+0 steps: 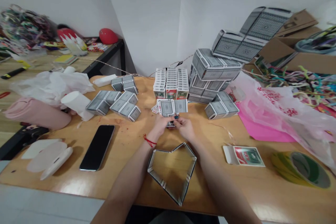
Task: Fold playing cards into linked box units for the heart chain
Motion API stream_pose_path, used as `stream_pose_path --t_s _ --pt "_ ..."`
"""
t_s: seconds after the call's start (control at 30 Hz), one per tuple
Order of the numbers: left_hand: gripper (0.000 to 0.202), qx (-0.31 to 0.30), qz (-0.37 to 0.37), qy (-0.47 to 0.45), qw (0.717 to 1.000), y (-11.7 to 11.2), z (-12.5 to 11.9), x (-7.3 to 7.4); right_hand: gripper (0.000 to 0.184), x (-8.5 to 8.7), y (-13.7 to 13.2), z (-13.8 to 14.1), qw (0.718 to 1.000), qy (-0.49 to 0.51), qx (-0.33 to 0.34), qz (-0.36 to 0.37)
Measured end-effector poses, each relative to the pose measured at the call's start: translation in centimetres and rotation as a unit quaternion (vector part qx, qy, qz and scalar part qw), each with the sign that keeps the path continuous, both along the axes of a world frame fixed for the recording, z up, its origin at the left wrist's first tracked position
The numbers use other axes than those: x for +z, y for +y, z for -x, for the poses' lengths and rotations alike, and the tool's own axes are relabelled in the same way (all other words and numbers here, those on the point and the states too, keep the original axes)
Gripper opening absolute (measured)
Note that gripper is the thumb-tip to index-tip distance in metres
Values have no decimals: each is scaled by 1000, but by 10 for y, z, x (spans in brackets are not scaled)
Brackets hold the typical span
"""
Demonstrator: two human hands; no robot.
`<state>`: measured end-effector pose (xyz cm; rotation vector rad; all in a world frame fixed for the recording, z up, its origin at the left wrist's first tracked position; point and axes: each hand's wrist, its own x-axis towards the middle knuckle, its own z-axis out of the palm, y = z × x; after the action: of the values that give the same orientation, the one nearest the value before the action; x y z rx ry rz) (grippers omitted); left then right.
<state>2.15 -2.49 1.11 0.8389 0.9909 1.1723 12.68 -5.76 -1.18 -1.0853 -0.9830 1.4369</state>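
My left hand [160,126], with a red string bracelet at the wrist, and my right hand [186,128] meet at the middle of the table. Both are closed around the near edge of some joined playing cards [167,107], whose grey patterned backs face up. A small dark blue thing shows at my right fingertips, too small to name. Just beyond stand rows of stacked card boxes [171,81], with a few loose cards [155,109] beside them. Between my forearms sits a heart-shaped frame [154,177] made of cards.
Blocks built of cards [126,106] stand at left, and a tall stepped card structure [217,68] rises at right. A phone [97,148], an opened card box [249,156], a roll of yellow-green tape [300,169], pink paper [258,126] and plastic bags [54,85] lie around.
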Motion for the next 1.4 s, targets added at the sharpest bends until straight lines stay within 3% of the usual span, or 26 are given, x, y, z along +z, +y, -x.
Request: stream_pose_path --t_s 0.2,0.43,0.9,1.0,1.2,1.4 --pt "43 45 -45 17 998 0 -5 -2 24 0 1 -1 1000 13 11 10" --pt "39 65 -56 23 996 1 -7 0 10 -5 3 -5 998 -59 2 -28" --pt "28 36 -39 34 998 2 0 -9 23 13 2 -11 981 185 26 53" --pt "31 45 -56 42 997 1 -2 -7 21 15 3 -13 977 205 27 52" --pt "56 68 -80 28 994 -4 -6 -1 16 13 3 -15 975 214 18 61" --pt "56 68 -95 38 992 -6 -5 1 16 16 2 -19 969 231 61 67"
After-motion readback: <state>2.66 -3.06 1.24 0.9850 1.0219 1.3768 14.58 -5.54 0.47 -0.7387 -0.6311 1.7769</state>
